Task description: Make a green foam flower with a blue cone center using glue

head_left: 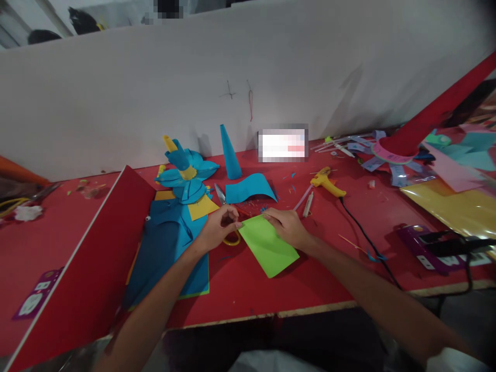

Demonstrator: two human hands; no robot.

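Note:
A light green sheet of paper [269,248] hangs from both my hands over the front of the red table. My left hand [219,225] pinches its upper left corner between thumb and finger. At the upper right edge, my right hand [287,225] grips the sheet, fingers closed. Scissors [231,238] with yellow handles lie partly hidden behind my left hand. Beyond my hands rests a curved blue strip [251,188], and a blue cone [231,155] stands behind it. A blue paper flower [188,173] with a yellow-tipped centre is to the left.
A yellow glue gun [327,182] with a black cord lies to the right. Blue sheets [155,258] lie beside an upright red board [89,268] on the left. A red cone [437,113], gold sheet [445,206] and purple power strip [426,248] occupy the right side.

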